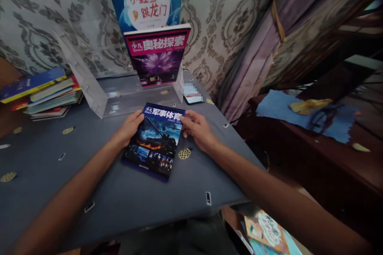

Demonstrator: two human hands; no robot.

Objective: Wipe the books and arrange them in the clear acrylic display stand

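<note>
A dark blue book (157, 139) with a tank on its cover is held between both hands, over the front middle of the table. My left hand (132, 126) grips its upper left edge, fingers closed on it. On the opposite edge, near the top right corner, my right hand (198, 128) pinches the book. Behind it, a magenta book (157, 55) stands upright in a clear acrylic stand (101, 101). A taller teal book (146, 0) rises behind the magenta one.
A stack of books (55, 93) lies at the table's left. A phone (193, 93) rests right of the stand. Blue cloth (278, 107) lies on dark red furniture at right, beside a purple curtain (257, 63). More books (269, 233) sit below the table's front edge.
</note>
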